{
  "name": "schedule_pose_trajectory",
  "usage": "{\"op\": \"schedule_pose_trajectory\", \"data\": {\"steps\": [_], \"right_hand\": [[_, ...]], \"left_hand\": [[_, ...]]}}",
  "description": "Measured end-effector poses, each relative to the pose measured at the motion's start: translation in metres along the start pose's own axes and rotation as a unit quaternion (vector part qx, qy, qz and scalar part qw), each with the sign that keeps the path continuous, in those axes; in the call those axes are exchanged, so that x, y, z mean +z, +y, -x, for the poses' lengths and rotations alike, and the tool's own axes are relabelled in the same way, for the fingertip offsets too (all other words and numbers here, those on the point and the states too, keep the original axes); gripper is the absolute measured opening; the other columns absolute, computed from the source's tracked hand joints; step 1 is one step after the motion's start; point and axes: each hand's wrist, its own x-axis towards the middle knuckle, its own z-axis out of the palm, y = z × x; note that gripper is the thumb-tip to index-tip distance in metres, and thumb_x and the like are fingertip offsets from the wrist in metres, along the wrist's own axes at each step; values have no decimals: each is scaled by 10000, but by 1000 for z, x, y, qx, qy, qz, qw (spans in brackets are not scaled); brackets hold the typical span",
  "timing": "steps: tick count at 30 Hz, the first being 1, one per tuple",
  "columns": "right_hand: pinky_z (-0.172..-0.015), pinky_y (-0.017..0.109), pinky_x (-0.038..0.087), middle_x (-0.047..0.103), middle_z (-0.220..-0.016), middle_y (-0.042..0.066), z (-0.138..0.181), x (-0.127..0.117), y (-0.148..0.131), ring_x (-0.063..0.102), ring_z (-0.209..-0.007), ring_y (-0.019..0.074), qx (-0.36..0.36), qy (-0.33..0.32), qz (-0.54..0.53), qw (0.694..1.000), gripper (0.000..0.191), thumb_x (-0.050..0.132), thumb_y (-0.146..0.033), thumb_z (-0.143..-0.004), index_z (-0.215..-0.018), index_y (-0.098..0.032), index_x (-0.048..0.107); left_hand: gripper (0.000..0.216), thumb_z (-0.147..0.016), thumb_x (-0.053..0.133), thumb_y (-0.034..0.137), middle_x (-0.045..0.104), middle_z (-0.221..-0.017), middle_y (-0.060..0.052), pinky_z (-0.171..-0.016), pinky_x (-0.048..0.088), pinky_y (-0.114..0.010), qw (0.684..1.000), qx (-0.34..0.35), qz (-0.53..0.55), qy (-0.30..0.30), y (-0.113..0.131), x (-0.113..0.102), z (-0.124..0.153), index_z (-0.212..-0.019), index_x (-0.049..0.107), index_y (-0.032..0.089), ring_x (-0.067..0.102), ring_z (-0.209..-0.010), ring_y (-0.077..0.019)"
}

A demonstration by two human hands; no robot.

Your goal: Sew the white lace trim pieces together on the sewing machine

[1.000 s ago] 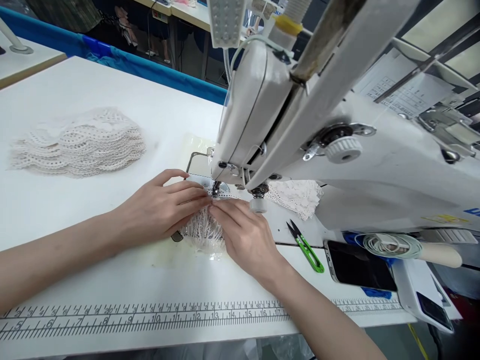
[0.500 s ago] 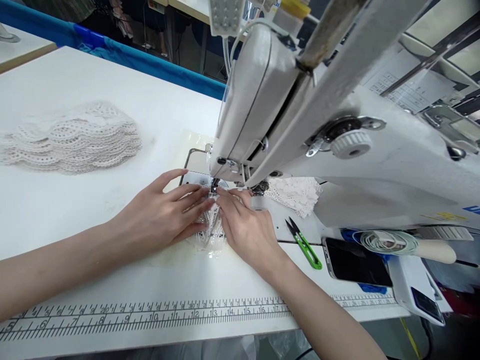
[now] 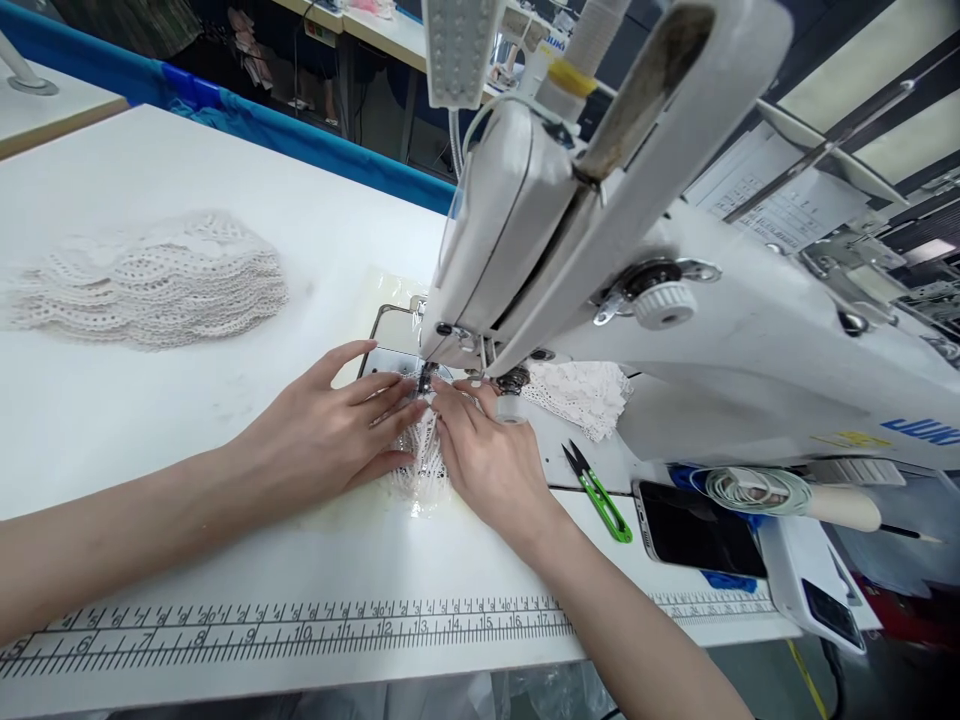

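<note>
A white lace piece [image 3: 422, 462] lies under the presser foot [image 3: 425, 380] of a white sewing machine [image 3: 600, 280]. My left hand [image 3: 330, 430] lies flat on the lace's left side, fingers stretched toward the needle. On the lace's right side my right hand [image 3: 491, 455] presses down, fingertips close to the presser foot. Both hands hide most of the lace.
A stack of white lace pieces [image 3: 150, 285] sits at the table's left. More lace [image 3: 581, 395] lies behind the needle. Green thread snips [image 3: 596, 490], a phone [image 3: 697, 535] and a coiled cable [image 3: 757, 488] lie at the right. A printed ruler [image 3: 300, 635] runs along the front edge.
Both hands have slid a little toward the needle with the lace, and less lace shows in front of them. The view has shifted slightly.
</note>
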Motion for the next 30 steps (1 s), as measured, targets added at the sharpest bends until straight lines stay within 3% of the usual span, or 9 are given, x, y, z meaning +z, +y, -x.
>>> {"op": "schedule_pose_trajectory", "data": {"steps": [6,12,15,18,22,24,26,28,30], "right_hand": [[-985,428,585,771,-1251,118,-1,2,3,683,-1175,280,-2,3,11,1000,319,533,-53,-977,-1261,-122,661],[-931,370,579,764,-1269,109,0,0,4,693,-1159,247,-19,31,-9,999,339,546,18,-944,-1212,-128,693],[-905,338,562,792,-1156,75,3,-4,3,717,-1026,206,-41,59,-59,996,290,538,21,-952,-1123,-133,715],[-810,333,562,795,-1013,63,6,-7,3,711,-897,197,-58,63,-113,990,155,576,-153,-1019,-1073,-135,720],[-808,383,572,782,-1111,132,9,-6,3,709,-970,260,-49,27,-146,988,457,587,-528,-1022,-1210,-124,687],[-827,372,568,776,-1147,135,9,-5,3,707,-995,252,-42,17,-121,992,349,609,-421,-1033,-1213,-134,692],[-843,341,556,786,-1142,110,9,-5,2,712,-959,211,-59,40,-89,993,171,609,-179,-1020,-1140,-137,723],[-851,315,544,800,-1133,82,8,-5,2,721,-932,178,-85,72,-73,991,205,592,-25,-971,-1055,-131,747],[-851,307,542,809,-1128,74,8,-5,2,731,-945,170,-102,87,-77,988,198,608,-10,-956,-1014,-124,759]], "left_hand": [[379,-1069,528,426,795,-1182,-107,-1245,330,-510,1000,-5,1,-4,-2,3,0,-1264,714,159,719,-1147,-252],[367,-1074,520,409,788,-1212,-103,-1256,325,-538,1000,0,5,2,-4,1,3,-1243,726,156,718,-1159,-261],[409,-1070,515,469,783,-1227,-90,-1255,345,-515,997,52,43,23,-5,-3,5,-1186,741,149,716,-1161,-258],[373,-1070,522,426,797,-1152,-96,-1139,483,-440,993,107,48,29,-7,-7,5,-1091,755,136,733,-1085,-239],[310,-1048,447,98,813,-1050,-72,-941,578,-347,993,103,27,51,-5,-8,0,-978,745,144,750,-954,-189],[296,-1057,453,126,814,-1056,-76,-876,594,-332,995,75,29,50,-2,-7,-1,-987,741,139,751,-939,-191],[258,-1062,496,199,807,-1125,-93,-846,602,-337,998,55,18,39,0,-6,-1,-1059,743,123,749,-967,-208],[279,-1059,491,201,795,-1188,-102,-846,600,-358,999,42,-1,35,3,-5,2,-1145,739,103,738,-1014,-229],[301,-1034,480,126,790,-1207,-103,-864,586,-366,999,45,-11,21,4,-4,5,-1187,736,96,718,-1077,-242]]}}
